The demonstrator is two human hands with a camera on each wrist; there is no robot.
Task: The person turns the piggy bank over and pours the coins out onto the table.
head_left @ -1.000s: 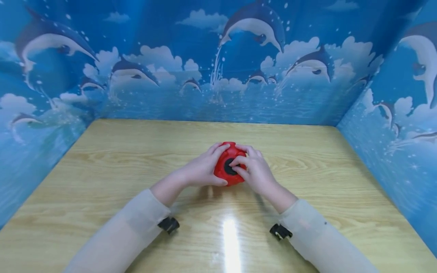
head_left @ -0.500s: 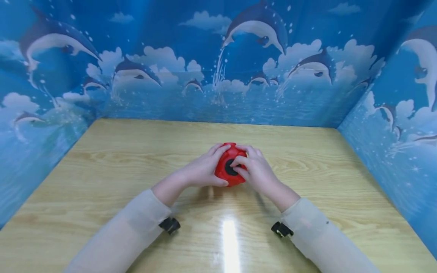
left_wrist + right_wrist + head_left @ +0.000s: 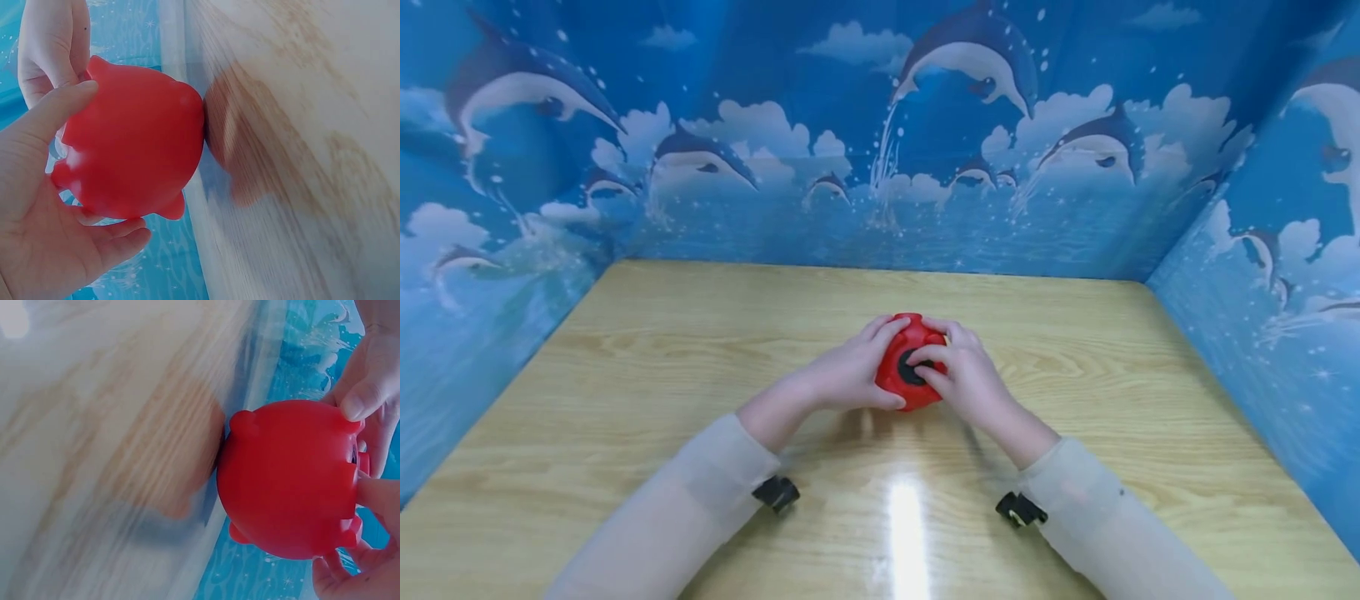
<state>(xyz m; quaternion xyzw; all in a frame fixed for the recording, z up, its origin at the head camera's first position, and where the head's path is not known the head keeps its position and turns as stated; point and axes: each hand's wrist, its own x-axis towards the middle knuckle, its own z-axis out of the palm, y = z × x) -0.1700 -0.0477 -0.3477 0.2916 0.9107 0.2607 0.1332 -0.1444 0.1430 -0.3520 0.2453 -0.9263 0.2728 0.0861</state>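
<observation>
Red object: a round, glossy red figure (image 3: pixel 284 481) with stubby knobs stands on the worktop (image 3: pixel 677 333), a little right of the middle and well short of the far edge.
Disc: a black disc (image 3: pixel 905 368) sits in the top of the red figure; whether it bears any lettering is too small to tell.
Left hand: the left hand (image 3: pixel 853 367) is clamped on the red figure's left side, fingers over the far edge and thumb along the near edge.
Right hand: the right hand (image 3: pixel 973 379) has its thumb and forefinger pinched at the black disc, with another finger at the red figure's far right edge.
In the way: the right fingers cover the right part of the disc, and the two hands hide much of the figure's sides from above.
Sleeves: a pale left sleeve (image 3: pixel 677 508) and a pale right sleeve (image 3: pixel 1120 525) reach in from the near side.
Wrist gear: a small black device is fixed at the left cuff (image 3: pixel 777 493), another at the right; its light marks are too small to read.
Surface: light wood grain, glossy, with a bright reflection on the near part and the figure mirrored beneath it.
Backdrop: blue sheeting (image 3: pixel 797 217) printed with dolphins, clouds and water rises at the far, left and right sides.
</observation>
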